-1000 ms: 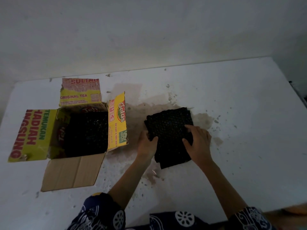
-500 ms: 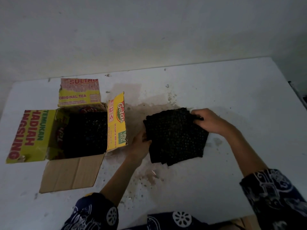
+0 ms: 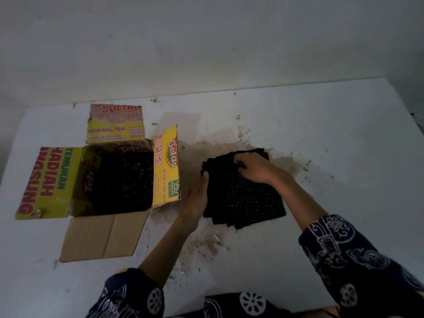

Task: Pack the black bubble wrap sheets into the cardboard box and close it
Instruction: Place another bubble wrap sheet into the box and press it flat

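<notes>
A stack of black bubble wrap sheets (image 3: 245,198) lies on the white table right of centre. My right hand (image 3: 254,167) pinches the far edge of the top sheet, which is crumpled under the fingers. My left hand (image 3: 197,198) presses against the stack's left edge, fingers apart. The yellow cardboard box (image 3: 167,166) stands open at the left with all its flaps spread, and black bubble wrap (image 3: 124,182) fills its inside.
The white table (image 3: 332,138) has a brown stain around the stack. A white wall runs along the table's far edge. The box's plain brown flap (image 3: 103,237) lies flat toward me. My dark patterned sleeves are at the bottom.
My right hand has moved from the stack's near right side to its far edge and gathered the top sheet there. My left hand slid down along the stack's left edge.
</notes>
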The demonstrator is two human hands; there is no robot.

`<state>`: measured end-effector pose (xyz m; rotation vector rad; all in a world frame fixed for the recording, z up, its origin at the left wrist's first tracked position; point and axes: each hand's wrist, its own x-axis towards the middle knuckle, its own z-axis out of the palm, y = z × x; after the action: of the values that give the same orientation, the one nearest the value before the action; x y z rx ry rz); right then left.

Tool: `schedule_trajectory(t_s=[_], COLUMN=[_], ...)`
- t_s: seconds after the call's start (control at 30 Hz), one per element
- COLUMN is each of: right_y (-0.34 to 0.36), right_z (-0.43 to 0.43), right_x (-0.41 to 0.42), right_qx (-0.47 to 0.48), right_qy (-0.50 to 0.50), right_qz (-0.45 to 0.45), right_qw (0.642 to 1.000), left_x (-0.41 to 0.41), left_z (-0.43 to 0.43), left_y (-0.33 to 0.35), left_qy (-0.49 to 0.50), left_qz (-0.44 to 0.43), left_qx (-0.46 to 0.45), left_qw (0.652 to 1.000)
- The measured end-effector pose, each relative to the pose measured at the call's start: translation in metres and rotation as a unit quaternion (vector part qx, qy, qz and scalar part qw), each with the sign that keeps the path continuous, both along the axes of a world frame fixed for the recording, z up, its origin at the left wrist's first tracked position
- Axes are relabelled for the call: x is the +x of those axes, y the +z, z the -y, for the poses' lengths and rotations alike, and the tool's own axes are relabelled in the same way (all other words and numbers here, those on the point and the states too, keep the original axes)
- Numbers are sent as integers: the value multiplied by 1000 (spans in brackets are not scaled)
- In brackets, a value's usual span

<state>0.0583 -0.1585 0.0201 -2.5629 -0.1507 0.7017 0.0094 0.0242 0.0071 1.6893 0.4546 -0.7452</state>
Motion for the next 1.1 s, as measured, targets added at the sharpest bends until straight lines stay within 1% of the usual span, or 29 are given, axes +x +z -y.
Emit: schedule_trajectory(t_s=[0.1, 0.17, 0.27, 0.37, 0.43, 0.47, 0.53, 0.57, 0.63, 0.7, 0.77, 0.8, 0.87, 0.93, 0.97, 1.1], right_y=[-5, -5, -4, -3, 1, 5, 17, 26, 44, 62, 82, 91, 104, 111, 112, 115], right_z=[0, -1, 4, 15, 23, 26, 27, 24, 13, -3, -26, -39, -62, -83, -92, -131], right_x=[-2, -5, -11, -25, -38, -45, -61, -69, -83, -95, -105, -107, -106, -98, -93, -75], right_qx=[-52, -69, -78, -13, 57, 96, 188, 247, 396, 521, 602, 626, 638, 633, 628, 572], right_qy=[9, 9, 7, -70, -141, -181, -266, -301, -350, -350, -331, -325, -325, -348, -350, -316], right_qz=[22, 45, 108, 137, 115, 93, 55, 38, 9, -36, -73, -78, -61, -54, -45, 6], right_qw=[998, 997, 991, 988, 982, 974, 944, 920, 849, 778, 723, 704, 696, 689, 694, 757], left_x=[-2, -2, -1, -3, -6, -8, -14, -18, -23, -25, -23, -21, -18, -14, -11, -4], left_z=[2, 3, 4, 7, 7, 6, 1, -3, -17, -34, -55, -66, -90, -116, -129, -176], left_y=[-2, -5, -4, 11, 29, 41, 71, 87, 116, 139, 156, 163, 170, 169, 166, 149], left_qy=[-16, -21, -29, -50, -69, -79, -90, -89, -80, -57, -22, -7, 5, 18, 24, 46], left_qz=[16, 39, 51, 59, 77, 92, 122, 130, 140, 143, 153, 162, 196, 224, 233, 247], left_qx=[-4, -4, 3, 5, -2, -24, -91, -125, -181, -221, -242, -245, -230, -196, -175, -99], left_qw=[1000, 999, 998, 997, 995, 992, 984, 980, 970, 963, 958, 956, 953, 955, 956, 963])
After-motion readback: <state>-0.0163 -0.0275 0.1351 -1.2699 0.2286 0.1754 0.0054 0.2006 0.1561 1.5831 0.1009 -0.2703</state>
